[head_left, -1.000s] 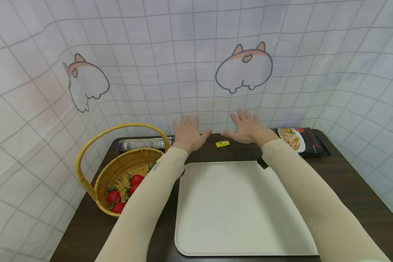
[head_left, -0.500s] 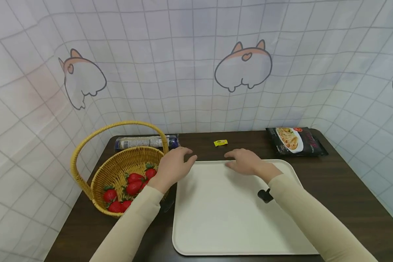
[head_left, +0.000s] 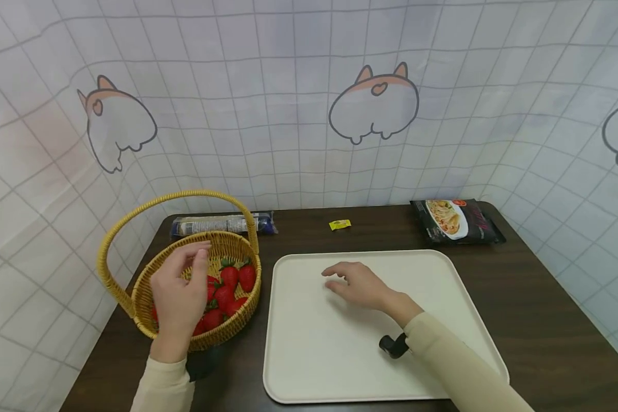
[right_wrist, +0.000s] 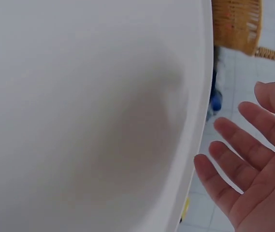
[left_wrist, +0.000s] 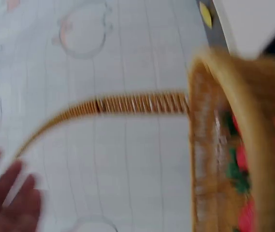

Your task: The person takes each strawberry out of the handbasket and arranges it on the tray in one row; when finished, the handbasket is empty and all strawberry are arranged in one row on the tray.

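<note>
A yellow wicker basket (head_left: 237, 331) with a tall arched handle (head_left: 114, 240) stands at the left of the table. Several red strawberries (head_left: 224, 297) with green leaves lie in it. My left hand (head_left: 179, 289) is over the basket's front left part, fingers loosely bent and holding nothing; in the left wrist view its blurred fingers (left_wrist: 11, 193) appear near the far end of the handle. Over the white tray (head_left: 314, 366) hovers my right hand (head_left: 357, 284), fingers relaxed and nothing in them. The right wrist view shows those fingers (right_wrist: 246, 147) spread apart.
Behind the basket lies a long blue-and-clear packet (head_left: 221, 223). A small yellow wrapped piece (head_left: 340, 224) sits near the table's back edge. At the back right is a black food pouch (head_left: 450, 222). A white grid-patterned curtain (head_left: 268, 114) encloses the dark table (head_left: 551, 343).
Both hands have drawn back from the far edge of the table. My left hand has swung left over the basket; my right hand has come back over the tray.
</note>
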